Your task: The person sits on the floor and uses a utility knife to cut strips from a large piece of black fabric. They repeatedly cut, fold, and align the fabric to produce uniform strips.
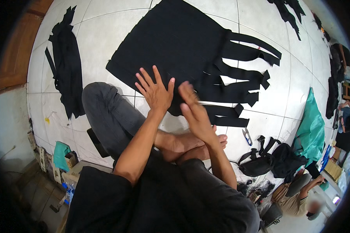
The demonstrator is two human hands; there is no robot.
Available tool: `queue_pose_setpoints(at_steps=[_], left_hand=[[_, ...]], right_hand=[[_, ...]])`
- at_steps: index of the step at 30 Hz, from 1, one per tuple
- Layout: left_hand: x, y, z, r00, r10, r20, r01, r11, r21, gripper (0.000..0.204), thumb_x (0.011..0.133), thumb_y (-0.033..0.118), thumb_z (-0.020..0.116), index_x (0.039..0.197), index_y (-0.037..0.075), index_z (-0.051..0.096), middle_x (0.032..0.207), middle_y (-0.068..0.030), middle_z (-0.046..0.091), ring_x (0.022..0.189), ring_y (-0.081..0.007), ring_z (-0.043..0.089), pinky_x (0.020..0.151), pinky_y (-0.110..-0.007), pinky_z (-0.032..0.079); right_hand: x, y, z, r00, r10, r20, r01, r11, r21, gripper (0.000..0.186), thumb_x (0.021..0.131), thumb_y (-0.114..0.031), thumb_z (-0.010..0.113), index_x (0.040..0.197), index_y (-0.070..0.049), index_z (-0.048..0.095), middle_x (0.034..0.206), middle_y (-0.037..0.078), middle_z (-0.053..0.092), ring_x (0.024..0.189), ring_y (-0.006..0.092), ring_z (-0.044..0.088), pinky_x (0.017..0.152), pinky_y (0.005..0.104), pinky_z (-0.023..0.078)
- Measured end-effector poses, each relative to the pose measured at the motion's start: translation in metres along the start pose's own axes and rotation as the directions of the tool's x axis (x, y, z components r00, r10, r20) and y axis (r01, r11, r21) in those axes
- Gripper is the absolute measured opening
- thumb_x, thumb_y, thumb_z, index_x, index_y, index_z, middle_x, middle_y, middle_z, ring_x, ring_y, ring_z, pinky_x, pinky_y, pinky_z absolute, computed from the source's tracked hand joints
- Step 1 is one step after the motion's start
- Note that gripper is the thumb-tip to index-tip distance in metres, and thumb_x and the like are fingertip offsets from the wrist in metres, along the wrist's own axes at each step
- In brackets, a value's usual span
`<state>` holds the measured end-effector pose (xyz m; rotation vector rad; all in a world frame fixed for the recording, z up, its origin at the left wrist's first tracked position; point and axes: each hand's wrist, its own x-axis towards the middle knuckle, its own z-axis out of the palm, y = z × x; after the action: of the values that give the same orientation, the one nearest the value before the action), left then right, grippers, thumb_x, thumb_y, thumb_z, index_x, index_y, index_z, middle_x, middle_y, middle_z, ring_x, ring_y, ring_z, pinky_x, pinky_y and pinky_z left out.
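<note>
A wide piece of black cloth [171, 37] lies flat on the tiled floor in front of me. Its right side runs out into several loose black strips [237, 74]. My left hand [156, 92], fingers spread, lies at the cloth's near edge and holds nothing. Beside it is my right hand [194, 108], fingers stretched out and thumb apart, at the same near edge. Its fingertips are smeared by motion, and whether they touch the cloth I cannot tell. Nothing shows in its grasp.
Small thread snips [247, 136] lie right of my feet. Further right are a black bag [256, 164] and a green sheet [310, 130]. More black cloth scraps [68, 66] lie at the left. Another person [295, 196] sits at the lower right.
</note>
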<state>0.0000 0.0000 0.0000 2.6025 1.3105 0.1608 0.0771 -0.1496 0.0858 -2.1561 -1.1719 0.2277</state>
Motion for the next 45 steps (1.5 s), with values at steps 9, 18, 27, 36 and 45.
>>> queue_pose_setpoints(at_steps=[9, 18, 27, 36, 45], left_hand=[[-0.004, 0.008, 0.005, 1.0, -0.015, -0.004, 0.015, 1.0, -0.003, 0.075, 0.105, 0.048, 0.046, 0.164, 0.009, 0.023, 0.169, -0.0302, 0.003, 0.156, -0.05, 0.0, 0.123, -0.063, 0.001], [0.025, -0.001, -0.016, 0.979, -0.135, -0.155, 0.076, 0.938, -0.338, 0.064, 0.103, 0.044, 0.055, 0.156, 0.013, 0.039, 0.161, -0.0293, 0.025, 0.152, -0.0483, 0.016, 0.122, -0.061, 0.014], [0.063, -0.037, 0.013, 0.988, -0.059, -0.14, 0.067, 0.997, 0.05, 0.066, 0.109, 0.042, 0.035, 0.163, 0.006, 0.026, 0.169, -0.0283, 0.012, 0.157, -0.0469, 0.007, 0.124, -0.061, 0.005], [0.062, -0.031, 0.005, 0.985, -0.062, -0.162, 0.064, 0.998, 0.006, 0.063, 0.108, 0.034, 0.042, 0.16, 0.001, 0.031, 0.169, -0.0249, 0.017, 0.158, -0.0403, 0.011, 0.127, -0.053, 0.007], [0.089, -0.027, -0.018, 0.94, -0.206, -0.271, 0.167, 0.973, -0.162, 0.067, 0.102, 0.045, 0.054, 0.156, 0.01, 0.038, 0.161, -0.0301, 0.023, 0.152, -0.0484, 0.013, 0.122, -0.059, 0.011]], right_hand=[[-0.095, 0.021, -0.1, 0.898, 0.394, 0.193, -0.326, 0.894, -0.309, 0.044, 0.085, -0.042, 0.079, 0.065, -0.004, 0.065, 0.056, 0.015, 0.063, 0.054, 0.0346, 0.067, 0.05, 0.043, 0.052], [-0.081, -0.01, -0.058, 0.774, 0.268, 0.573, -0.571, 0.686, 0.451, 0.042, 0.102, -0.032, 0.062, 0.094, 0.008, 0.073, 0.077, 0.02, 0.071, 0.082, 0.0367, 0.072, 0.082, 0.0413, 0.054], [-0.03, -0.016, -0.026, 0.985, 0.138, 0.099, -0.102, 0.947, -0.305, 0.035, 0.088, -0.03, 0.077, 0.066, -0.008, 0.062, 0.06, 0.013, 0.064, 0.053, 0.0326, 0.064, 0.054, 0.0416, 0.051], [-0.116, 0.015, -0.141, 0.901, 0.358, 0.245, -0.267, 0.903, -0.338, 0.024, 0.087, -0.021, 0.076, 0.069, -0.007, 0.069, 0.056, 0.01, 0.062, 0.047, 0.0325, 0.062, 0.049, 0.0424, 0.049], [-0.044, -0.004, -0.01, 0.974, 0.113, 0.199, -0.199, 0.847, 0.493, 0.029, 0.093, -0.026, 0.071, 0.077, -0.004, 0.064, 0.078, 0.019, 0.068, 0.069, 0.0336, 0.069, 0.059, 0.0406, 0.052]])
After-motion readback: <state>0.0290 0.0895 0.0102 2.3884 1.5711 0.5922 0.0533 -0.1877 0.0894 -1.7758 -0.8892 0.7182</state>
